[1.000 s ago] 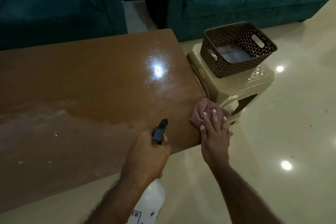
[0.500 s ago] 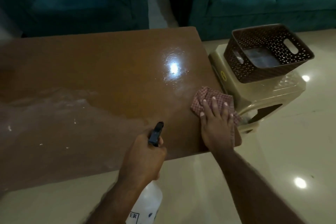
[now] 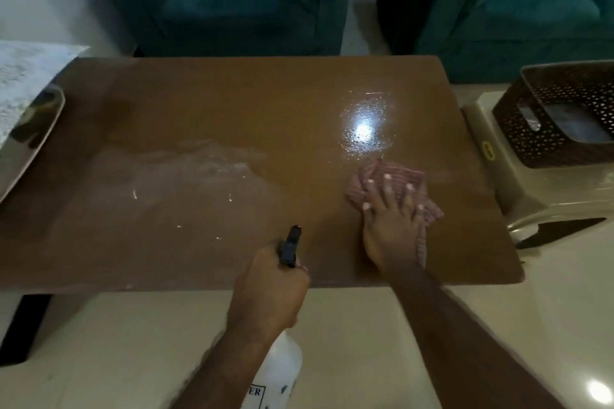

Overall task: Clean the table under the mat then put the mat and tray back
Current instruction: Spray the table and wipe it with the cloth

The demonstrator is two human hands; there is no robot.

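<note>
Tabletop [image 3: 212,129] cleaning is what I see under my right hand [image 3: 392,226]: its fingers lie spread and flat, pressing a crumpled red-checked cloth [image 3: 395,176] onto the glossy brown wood near the right end. My left hand [image 3: 269,295] is closed round the neck of a spray bottle [image 3: 282,372], a translucent white body hanging below the near edge, its black nozzle [image 3: 292,244] pointing away from me over the board. Just beyond the cloth a lamp glare shows fine wet beads; left of the hands a dull, streaky film with pale specks spreads across the middle. The board is a long rectangle with rounded corners, its long axis running left to right. At the far left edge a smooth beige tray [image 3: 30,146] tilts, with a pale patterned mat [image 3: 23,76] beside it. To the right, a beige plastic stool [image 3: 531,189] carries a brown perforated basket [image 3: 564,116]. Teal velvet sofas [image 3: 226,0] stand behind.
</note>
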